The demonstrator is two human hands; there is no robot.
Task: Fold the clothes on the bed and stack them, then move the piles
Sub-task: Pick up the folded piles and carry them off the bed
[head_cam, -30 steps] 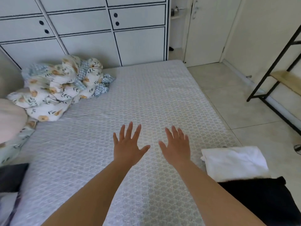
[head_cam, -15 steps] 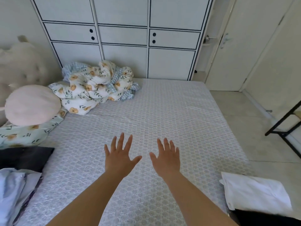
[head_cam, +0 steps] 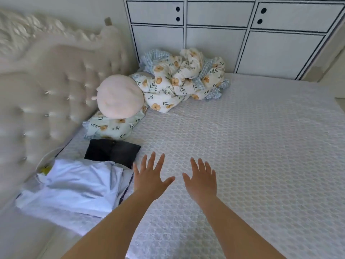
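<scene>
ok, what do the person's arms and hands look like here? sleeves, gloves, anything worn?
Both forearms are bare as far as the frame shows, no sleeves in view. The left hand and right hand wear no gloves; no rings, watch or bracelet can be seen. No markings visible.

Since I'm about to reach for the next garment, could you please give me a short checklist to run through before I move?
1. Both hands free: ok. The left hand and right hand are spread open and hold nothing.
2. Garment within view: ok. A light blue garment lies rumpled just beside the left hand, with a dark folded garment behind it.
3. Folding space: ok. The mattress ahead of the hands is bare.
4. Blue garment free to lift: cannot tell. Its far edge seems to overlap the dark one.
5. Other things out of the way: ok. The floral quilt and round pink cushion sit far back by the headboard.
</scene>
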